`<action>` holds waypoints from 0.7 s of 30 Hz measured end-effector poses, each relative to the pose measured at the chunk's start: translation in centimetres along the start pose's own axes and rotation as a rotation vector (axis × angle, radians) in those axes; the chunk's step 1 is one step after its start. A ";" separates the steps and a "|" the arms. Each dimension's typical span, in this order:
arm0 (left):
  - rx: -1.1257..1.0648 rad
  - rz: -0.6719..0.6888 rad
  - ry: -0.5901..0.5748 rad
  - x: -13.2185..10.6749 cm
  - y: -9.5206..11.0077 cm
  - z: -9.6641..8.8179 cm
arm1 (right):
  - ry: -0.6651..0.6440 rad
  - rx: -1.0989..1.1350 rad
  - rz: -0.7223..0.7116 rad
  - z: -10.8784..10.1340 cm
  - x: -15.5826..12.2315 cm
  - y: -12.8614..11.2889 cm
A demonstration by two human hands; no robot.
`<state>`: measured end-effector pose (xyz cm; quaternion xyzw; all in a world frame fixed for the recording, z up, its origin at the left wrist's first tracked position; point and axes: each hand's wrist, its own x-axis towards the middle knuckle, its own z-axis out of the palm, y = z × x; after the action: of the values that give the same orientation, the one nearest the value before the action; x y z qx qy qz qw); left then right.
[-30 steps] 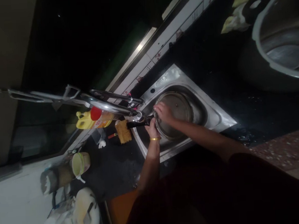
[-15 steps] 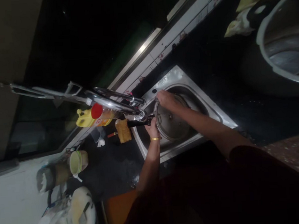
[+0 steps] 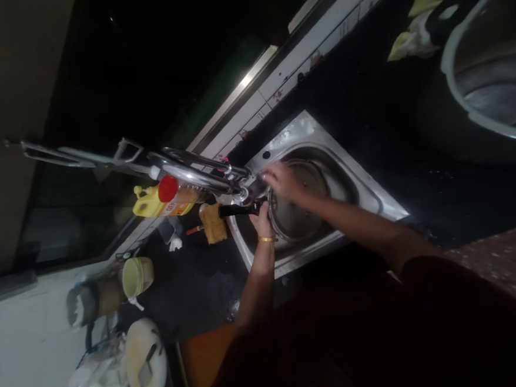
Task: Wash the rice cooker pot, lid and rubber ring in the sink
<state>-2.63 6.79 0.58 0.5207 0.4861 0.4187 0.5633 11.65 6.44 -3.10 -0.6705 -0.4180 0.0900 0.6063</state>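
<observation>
A round metal pressure cooker lid [image 3: 301,220] is held up in the steel sink [image 3: 300,133], its long black handle [image 3: 237,209] pointing left. My left hand [image 3: 263,221] is closed round the lid where the handle joins it. Over the lid's upper left edge, close to the tap [image 3: 241,194], is my right hand [image 3: 281,181]. Its fingers are bent and blurred, and I cannot make out whether they hold anything. The forearm of that hand hides part of the lid.
Left of the sink are a brown cloth [image 3: 213,224], a yellow bottle [image 3: 152,204] with a red-capped container [image 3: 168,189] beside it, and a pale green cup [image 3: 133,277]. A large metal pot [image 3: 452,68] stands at right. The tap's curved pipes [image 3: 194,172] reach up leftward.
My right hand has shifted slightly left and down, from the lid's top edge toward the tap. The left hand and the lid have stayed nearly in place.
</observation>
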 end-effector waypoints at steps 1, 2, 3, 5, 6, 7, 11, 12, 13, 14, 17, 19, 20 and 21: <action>-0.007 -0.007 0.007 0.1 -0.1 -0.1 | -0.014 0.041 -0.017 0.7 -1.7 -0.2; -0.010 -0.018 0.025 0.2 -0.2 -0.1 | -0.033 0.066 -0.006 1.4 -3.6 -0.3; -0.008 -0.033 0.048 0.3 -0.3 -0.3 | -0.059 0.080 0.021 1.8 -5.3 -0.1; 0.005 -0.054 0.064 0.2 -0.5 -0.5 | -0.047 0.091 0.110 1.9 -7.5 0.5; 0.008 -0.054 0.056 0.1 -0.6 -0.6 | -0.004 0.091 0.151 1.7 -7.8 0.8; 0.006 -0.047 0.045 0.1 -0.7 -0.7 | 0.055 0.092 0.179 1.5 -7.6 1.0; -0.010 -0.030 0.042 0.2 -0.8 -0.7 | 0.113 0.118 0.103 1.5 -5.4 0.2; -0.007 -0.037 0.049 0.3 -0.8 -0.7 | 0.059 0.118 0.079 1.9 -5.4 0.0; 0.000 -0.046 0.063 0.4 -0.8 -0.7 | -0.006 0.106 0.068 2.2 -5.7 -0.2; 0.011 -0.054 0.076 0.5 -0.8 -0.9 | -0.072 0.086 0.071 2.5 -6.3 -0.2; 0.046 -0.072 0.100 0.6 -0.6 -1.4 | -0.116 0.020 0.135 2.8 -7.6 0.5; 0.052 -0.068 0.084 0.5 -0.5 -1.6 | -0.012 -0.003 0.154 2.5 -6.5 1.0; 0.048 -0.065 0.074 0.4 -0.4 -1.7 | 0.042 -0.008 0.144 2.3 -5.3 1.3; 0.041 -0.063 0.069 0.4 -0.4 -1.8 | 0.072 -0.009 0.120 2.1 -3.9 1.7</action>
<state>-4.31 7.41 0.20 0.5021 0.5298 0.4083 0.5482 8.67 5.51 -6.64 -0.6999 -0.3551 0.1002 0.6116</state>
